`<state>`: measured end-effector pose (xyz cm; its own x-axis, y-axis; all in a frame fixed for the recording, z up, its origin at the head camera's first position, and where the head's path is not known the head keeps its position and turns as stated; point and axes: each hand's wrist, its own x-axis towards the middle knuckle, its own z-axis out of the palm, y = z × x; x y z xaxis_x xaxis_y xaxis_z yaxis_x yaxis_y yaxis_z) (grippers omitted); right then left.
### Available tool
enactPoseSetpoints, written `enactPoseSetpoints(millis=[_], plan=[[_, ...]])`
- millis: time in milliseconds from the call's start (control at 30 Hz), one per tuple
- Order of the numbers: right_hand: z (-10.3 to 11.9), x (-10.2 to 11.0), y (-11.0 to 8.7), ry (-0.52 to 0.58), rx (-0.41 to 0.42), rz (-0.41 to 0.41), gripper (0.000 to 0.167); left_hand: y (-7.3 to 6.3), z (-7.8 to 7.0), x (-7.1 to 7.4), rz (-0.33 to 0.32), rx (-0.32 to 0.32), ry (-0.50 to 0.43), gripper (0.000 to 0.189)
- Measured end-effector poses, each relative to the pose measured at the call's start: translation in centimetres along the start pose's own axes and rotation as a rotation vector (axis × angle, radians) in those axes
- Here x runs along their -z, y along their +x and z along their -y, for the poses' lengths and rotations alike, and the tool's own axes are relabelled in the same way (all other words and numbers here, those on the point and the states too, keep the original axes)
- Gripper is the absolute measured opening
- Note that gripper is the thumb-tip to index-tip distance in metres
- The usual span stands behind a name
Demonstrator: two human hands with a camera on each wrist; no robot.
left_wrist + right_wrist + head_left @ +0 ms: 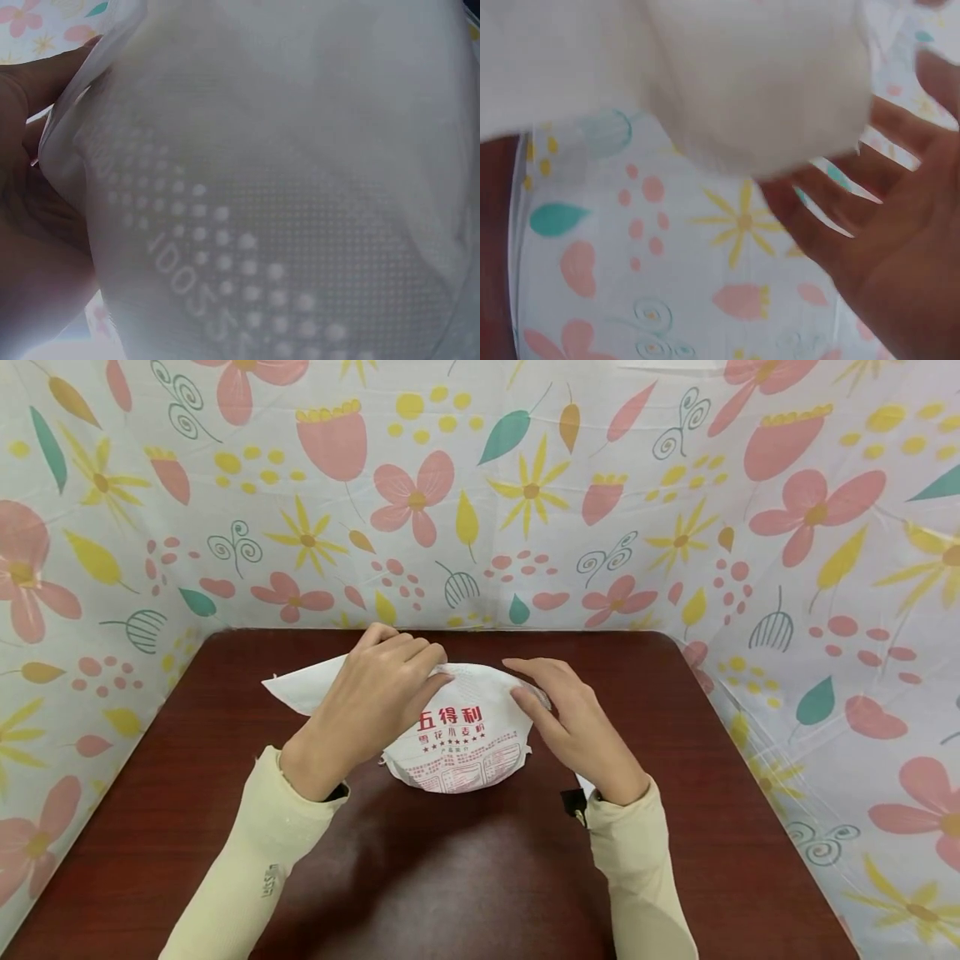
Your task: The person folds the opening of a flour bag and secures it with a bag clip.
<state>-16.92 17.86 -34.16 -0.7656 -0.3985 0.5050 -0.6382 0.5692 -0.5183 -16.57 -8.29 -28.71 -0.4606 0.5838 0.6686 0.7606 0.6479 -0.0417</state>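
A white flour bag (465,693) with red Chinese lettering is in front of me above the dark table, its flap stretching out to the left. My left hand (367,693) grips the upper edge of the bag, thumb on the near side. In the left wrist view the bag (285,150) fills most of the picture, with dots and digits on its surface. At the bag's right end is my right hand (573,714), thumb in front. The right wrist view shows that hand's (885,225) fingers spread beside the bag (765,97).
A dark reddish-brown table (465,877) lies below the hands. Floral curtain (525,527) hangs behind it and along both sides. A small black piece (575,803) shows at the right sleeve cuff.
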Motion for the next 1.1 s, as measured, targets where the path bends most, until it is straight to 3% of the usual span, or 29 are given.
enactPoseSetpoints(millis=[267, 500, 1100], plan=[[0.3, -1.7, 0.4, 0.029, 0.078, -0.054, 0.033, 0.1, -0.2, 0.1, -0.004, -0.031, 0.008, 0.013], [-0.1, -1.9, 0.5, 0.000, 0.082, -0.088, 0.024, 0.0, -0.2, 0.1, -0.015, -0.039, -0.006, 0.012], [-0.6, -1.8, 0.5, 0.000, 0.067, -0.105, 0.018, -0.5, 0.3, 0.2, -0.044, -0.029, -0.045, 0.007]])
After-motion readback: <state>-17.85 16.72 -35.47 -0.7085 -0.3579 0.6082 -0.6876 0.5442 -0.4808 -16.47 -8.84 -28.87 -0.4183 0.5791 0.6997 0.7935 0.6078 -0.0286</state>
